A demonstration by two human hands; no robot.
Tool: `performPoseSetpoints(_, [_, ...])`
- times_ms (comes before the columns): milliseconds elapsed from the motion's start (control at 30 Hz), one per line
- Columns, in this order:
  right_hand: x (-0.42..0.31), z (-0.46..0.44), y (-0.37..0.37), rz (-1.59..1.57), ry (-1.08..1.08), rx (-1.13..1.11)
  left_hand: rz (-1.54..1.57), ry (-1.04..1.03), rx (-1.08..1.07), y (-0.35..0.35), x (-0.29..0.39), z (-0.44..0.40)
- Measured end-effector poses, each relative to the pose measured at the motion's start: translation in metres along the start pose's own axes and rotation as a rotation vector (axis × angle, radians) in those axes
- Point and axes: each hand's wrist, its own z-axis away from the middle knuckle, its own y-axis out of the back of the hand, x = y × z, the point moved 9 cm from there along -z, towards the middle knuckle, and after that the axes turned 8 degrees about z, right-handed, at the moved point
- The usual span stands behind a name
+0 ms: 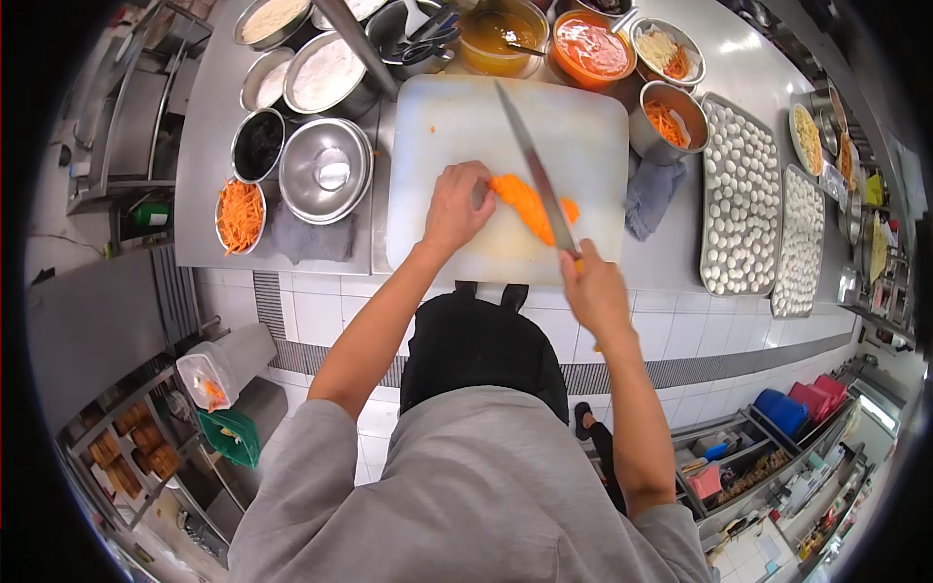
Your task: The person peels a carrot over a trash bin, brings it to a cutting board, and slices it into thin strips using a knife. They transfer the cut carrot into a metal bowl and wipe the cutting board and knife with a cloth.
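Observation:
A white cutting board (428,117) lies on the steel counter in front of me. On it is an elongated mass of orange carrot slices (523,206), overlapping and slanting down to the right. My left hand (457,206) rests on the board with its fingers curled against the left end of the carrot slices. The handle of a long kitchen knife (535,160) is gripped in my right hand (595,287). Its blade points away from me and crosses over the right part of the slices; whether the edge touches the board I cannot tell.
Nested steel bowls (323,173) and a bowl of shredded carrot (240,216) stand left. Behind the board are containers of yellow liquid (501,39) and red sauce (593,49). To the right are a pot of carrot strips (666,126), a cloth (653,197) and trays of white balls (739,194).

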Motion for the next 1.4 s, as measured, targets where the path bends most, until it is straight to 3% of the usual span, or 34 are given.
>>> performPoseSetpoints(100, [0.029, -0.012, 0.026, 0.288, -0.028, 0.048, -0.045, 0.08, -0.079, -0.005, -0.006, -0.001])
performPoseSetpoints(200, [0.062, -0.032, 0.032, 0.303, 0.05, 0.232, -0.008, 0.133, -0.087, -0.005, -0.014, -0.002])
performPoseSetpoints(367, [0.078, -0.05, 0.023, 0.226, 0.045, 0.255, 0.078, 0.148, -0.157, -0.003, -0.013, -0.005])
performPoseSetpoints(467, [0.071, -0.052, 0.025, 0.138, 0.056, 0.298, 0.085, 0.186, -0.233, -0.005, -0.016, -0.005])
performPoseSetpoints(533, [0.046, -0.047, 0.039, 0.2, 0.192, 0.462, 0.105, 0.21, -0.218, 0.001, -0.014, -0.005])
performPoseSetpoints(567, [0.038, -0.051, 0.038, 0.2, 0.196, 0.463, 0.127, 0.233, -0.205, 0.004, -0.014, -0.004])
performPoseSetpoints(633, [-0.007, -0.06, 0.036, 0.038, 0.404, 0.461, 0.138, 0.256, -0.196, 0.01, -0.016, -0.002])
performPoseSetpoints(767, [-0.101, -0.098, -0.001, 0.104, 0.672, 0.249, 0.153, 0.243, -0.158, 0.014, -0.02, 0.002])
performPoseSetpoints(800, [-0.11, -0.111, -0.008, 0.103, 0.681, 0.246, 0.149, 0.247, -0.15, 0.015, -0.02, 0.005])
performPoseSetpoints(867, [-0.119, -0.138, -0.045, 0.403, 0.627, 0.066, 0.22, 0.272, -0.062, 0.02, -0.019, 0.008])
performPoseSetpoints(933, [-0.118, -0.15, -0.048, 0.412, 0.617, -0.046, 0.232, 0.262, 0.044, 0.021, -0.016, 0.019])
performPoseSetpoints(967, [-0.124, -0.16, -0.052, 0.414, 0.611, -0.152, 0.226, 0.246, 0.146, 0.035, -0.014, 0.027])
performPoseSetpoints(1067, [-0.132, -0.165, -0.052, 0.312, 0.651, -0.235, -0.06, -0.018, 0.318, 0.099, 0.051, 0.06])
performPoseSetpoints(1133, [-0.132, -0.162, -0.051, 0.272, 0.686, -0.239, -0.194, -0.084, 0.42, 0.16, 0.095, 0.092])
performPoseSetpoints(1200, [-0.133, -0.156, -0.047, 0.275, 0.731, -0.227, -0.572, -0.202, 0.508, 0.233, 0.131, 0.149])
performPoseSetpoints(1233, [-0.135, -0.152, -0.043, 0.276, 0.716, -0.219, -0.58, 0.042, 0.58, 0.287, 0.118, 0.196])
performPoseSetpoints(1267, [-0.138, -0.149, -0.045, 0.274, 0.739, -0.229, -1.149, -0.058, 0.636, 0.333, 0.165, 0.207])
performPoseSetpoints(1300, [-0.136, -0.151, -0.046, 0.27, 0.7, -0.247, -1.518, -0.214, 0.762, 0.375, 0.185, 0.234])
performPoseSetpoints(1400, [-0.135, -0.16, -0.051, 0.269, 0.662, -0.306, -1.661, 0.294, 0.864, 0.532, 0.169, 0.301])
